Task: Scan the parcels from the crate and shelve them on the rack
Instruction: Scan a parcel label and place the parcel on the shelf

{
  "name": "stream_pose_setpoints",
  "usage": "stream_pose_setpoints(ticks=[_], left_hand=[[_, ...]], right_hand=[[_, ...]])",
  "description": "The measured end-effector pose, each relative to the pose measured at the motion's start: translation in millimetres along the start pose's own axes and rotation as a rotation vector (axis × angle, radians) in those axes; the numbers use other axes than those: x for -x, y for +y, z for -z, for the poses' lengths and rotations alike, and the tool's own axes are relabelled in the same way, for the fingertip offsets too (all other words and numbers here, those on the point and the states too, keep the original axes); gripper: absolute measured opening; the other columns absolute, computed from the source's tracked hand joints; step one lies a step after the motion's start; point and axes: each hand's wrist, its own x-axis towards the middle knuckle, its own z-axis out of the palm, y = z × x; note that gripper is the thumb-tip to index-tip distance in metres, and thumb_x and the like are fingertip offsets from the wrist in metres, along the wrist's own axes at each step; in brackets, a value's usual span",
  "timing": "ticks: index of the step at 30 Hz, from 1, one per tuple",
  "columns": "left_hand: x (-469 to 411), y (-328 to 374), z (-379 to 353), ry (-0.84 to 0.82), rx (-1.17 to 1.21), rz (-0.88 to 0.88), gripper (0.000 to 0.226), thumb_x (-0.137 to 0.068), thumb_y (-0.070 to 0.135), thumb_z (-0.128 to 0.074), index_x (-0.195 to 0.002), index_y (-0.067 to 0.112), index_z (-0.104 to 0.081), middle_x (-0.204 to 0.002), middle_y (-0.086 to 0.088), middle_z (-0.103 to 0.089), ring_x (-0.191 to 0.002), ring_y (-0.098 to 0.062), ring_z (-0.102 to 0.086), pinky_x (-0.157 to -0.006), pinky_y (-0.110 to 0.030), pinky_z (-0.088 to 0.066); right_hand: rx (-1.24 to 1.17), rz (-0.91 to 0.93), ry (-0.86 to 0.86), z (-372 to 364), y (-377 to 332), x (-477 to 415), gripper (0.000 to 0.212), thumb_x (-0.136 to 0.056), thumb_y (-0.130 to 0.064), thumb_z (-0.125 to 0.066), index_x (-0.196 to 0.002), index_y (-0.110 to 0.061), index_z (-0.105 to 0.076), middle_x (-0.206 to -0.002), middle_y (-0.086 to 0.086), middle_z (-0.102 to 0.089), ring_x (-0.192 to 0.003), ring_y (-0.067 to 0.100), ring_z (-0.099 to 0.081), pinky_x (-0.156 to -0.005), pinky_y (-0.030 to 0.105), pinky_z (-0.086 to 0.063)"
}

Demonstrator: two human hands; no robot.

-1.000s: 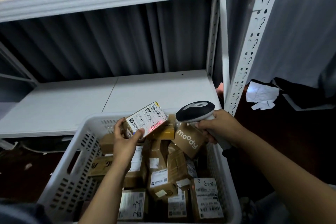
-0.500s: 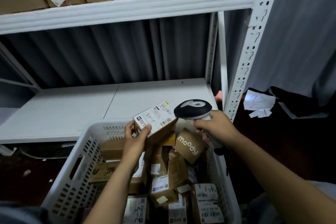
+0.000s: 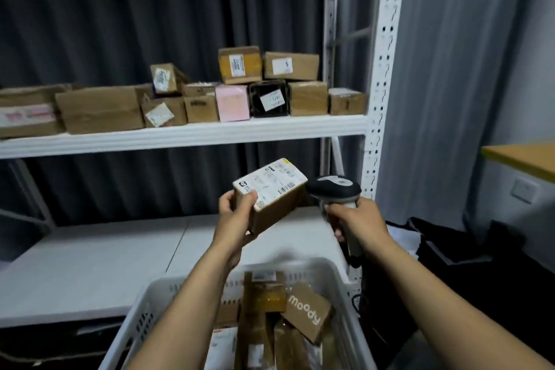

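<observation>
My left hand [image 3: 235, 215] grips a small brown parcel [image 3: 271, 194] with a white label on top, held up above the white crate [image 3: 144, 309] and in front of the rack. My right hand [image 3: 357, 219] grips a barcode scanner [image 3: 335, 189] by its handle, its dark head right beside the parcel's right end. Several more brown parcels lie in the crate, one printed "moody" [image 3: 307, 311]. The rack's middle shelf [image 3: 186, 137] carries several shelved boxes, among them a pink box [image 3: 232, 103] and a black box [image 3: 268, 99].
The rack's lower shelf [image 3: 90, 264] is a bare white board behind the crate. A perforated white upright [image 3: 381, 69] stands at the right. Grey curtains hang behind. A wooden tabletop corner [image 3: 522, 159] and dark clutter on the floor [image 3: 450, 246] lie to the right.
The view has tilted up, showing the middle shelf with its boxes. Both hands have risen from the crate, the left carrying the labelled parcel upward, the scanner still beside it.
</observation>
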Motion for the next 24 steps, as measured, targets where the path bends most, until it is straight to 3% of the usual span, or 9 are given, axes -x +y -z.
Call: stream_pose_setpoints(ticks=[5, 7, 9, 11, 13, 17, 20, 24], left_hand=[[-7.9, 70.4, -7.6, -0.018, 0.004, -0.092, 0.043, -0.092, 0.036, -0.06, -0.129, 0.029, -0.039, -0.084, -0.001, -0.055, -0.048, -0.005, -0.044, -0.06, -0.03, -0.049], [-13.1, 98.3, -11.9, -0.038, 0.009, -0.137, 0.044, -0.091, 0.035, -0.061, -0.129, 0.029, -0.039, -0.097, -0.001, -0.061, -0.053, -0.006, -0.05, -0.058, -0.028, -0.049], [-22.2, 124.2, -16.6, -0.059, 0.004, -0.197, 0.042, -0.09, 0.032, -0.064, -0.124, 0.032, -0.041, -0.113, 0.001, -0.064, -0.074, -0.01, -0.062, -0.062, -0.029, -0.052], [-34.4, 146.1, -23.1, -0.059, -0.042, -0.304, 0.04, -0.087, 0.028, -0.069, -0.118, 0.033, -0.043, -0.119, 0.007, -0.061, -0.096, -0.011, -0.063, -0.082, -0.034, -0.055], [-47.1, 164.3, -30.9, -0.027, -0.166, -0.434, 0.042, -0.085, 0.026, -0.072, -0.114, 0.033, -0.043, -0.119, 0.012, -0.054, -0.108, -0.009, -0.056, -0.098, -0.032, -0.047], [-75.8, 192.4, -51.7, -0.004, -0.307, -0.55, 0.049, -0.083, 0.029, -0.073, -0.121, 0.033, -0.043, -0.116, 0.013, -0.053, -0.108, -0.008, -0.052, -0.094, -0.026, -0.045], [-101.5, 205.2, -71.4, -0.006, -0.382, -0.607, 0.054, -0.081, 0.03, -0.076, -0.125, 0.031, -0.045, -0.122, 0.008, -0.056, -0.109, -0.01, -0.055, -0.077, -0.016, -0.046], [-134.4, 214.8, -97.7, 0.054, -0.516, -0.672, 0.062, -0.068, 0.05, -0.076, -0.12, 0.042, -0.044, -0.123, 0.0, -0.057, -0.105, -0.017, -0.058, -0.091, -0.037, -0.053]], right_hand=[[-0.008, 0.08, 0.044, 0.8, -65.0, -4.7, 0.013, -0.079, -0.014, -0.07, -0.08, -0.004, -0.062, -0.063, 0.013, -0.062, -0.042, 0.024, -0.052, -0.045, 0.028, -0.043], [-0.005, 0.119, 0.058, 0.4, -89.7, -7.5, 0.013, -0.078, -0.015, -0.069, -0.075, -0.005, -0.061, -0.062, 0.014, -0.063, -0.043, 0.025, -0.053, -0.047, 0.028, -0.043], [-0.004, 0.153, 0.077, 0.7, -112.7, -13.4, 0.013, -0.078, -0.014, -0.069, -0.069, -0.008, -0.062, -0.061, 0.013, -0.063, -0.043, 0.024, -0.053, -0.047, 0.029, -0.043], [-0.001, 0.178, 0.101, 2.5, -131.5, -22.4, 0.012, -0.078, -0.014, -0.069, -0.07, -0.007, -0.063, -0.059, 0.012, -0.062, -0.042, 0.023, -0.051, -0.045, 0.027, -0.042], [-0.019, 0.187, 0.12, 5.5, -144.9, -34.9, 0.011, -0.078, -0.013, -0.07, -0.08, -0.004, -0.065, -0.06, 0.012, -0.063, -0.04, 0.023, -0.05, -0.044, 0.027, -0.042], [0.014, 0.195, 0.19, 12.6, -162.8, -65.6, 0.016, -0.076, -0.016, -0.07, -0.088, -0.006, -0.066, -0.071, 0.013, -0.07, -0.039, 0.022, -0.053, -0.047, 0.028, -0.047], [0.025, 0.218, 0.224, 19.7, -171.4, -88.8, 0.009, -0.075, -0.012, -0.068, -0.078, -0.007, -0.061, -0.069, 0.012, -0.068, -0.041, 0.024, -0.052, -0.047, 0.028, -0.046], [0.06, 0.236, 0.266, 31.1, -178.3, -117.2, 0.016, -0.079, -0.018, -0.07, -0.08, -0.005, -0.061, -0.069, 0.012, -0.067, -0.042, 0.023, -0.057, -0.045, 0.027, -0.046]])
